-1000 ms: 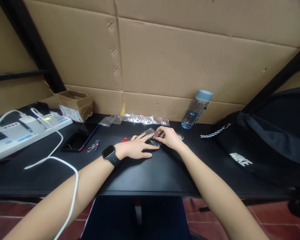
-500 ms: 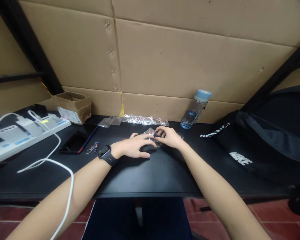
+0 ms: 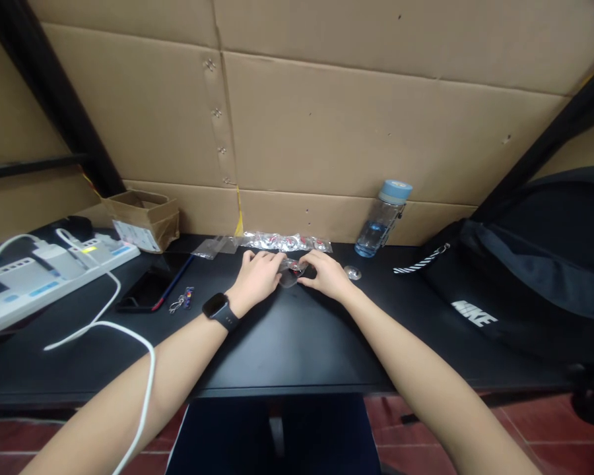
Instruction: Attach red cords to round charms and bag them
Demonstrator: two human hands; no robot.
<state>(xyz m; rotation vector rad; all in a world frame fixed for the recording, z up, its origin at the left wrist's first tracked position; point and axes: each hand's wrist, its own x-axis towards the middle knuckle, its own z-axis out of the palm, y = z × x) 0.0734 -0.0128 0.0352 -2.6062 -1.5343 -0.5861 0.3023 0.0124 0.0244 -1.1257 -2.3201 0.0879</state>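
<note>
Between both hands is a small clear plastic bag with something red in it, low over the black table. My left hand, below a dark watch, pinches the bag's left side. From the right, the bent thumb and fingers of my right hand close on its other side. What exactly lies inside is too small to make out. Right of my right hand rests a small round clear item. Behind the hands runs a row of shiny clear packets with red spots, and flat clear bags lie at its left end.
On the left are a white power strip with chargers, a loose white cable crossing my left forearm, a phone, a keychain and an open cardboard box. A water bottle and a black backpack stand right.
My left hand has gone from spread fingers to a pinch on the bag. My right hand has shifted slightly left, and the round clear item beside it now shows more fully.
</note>
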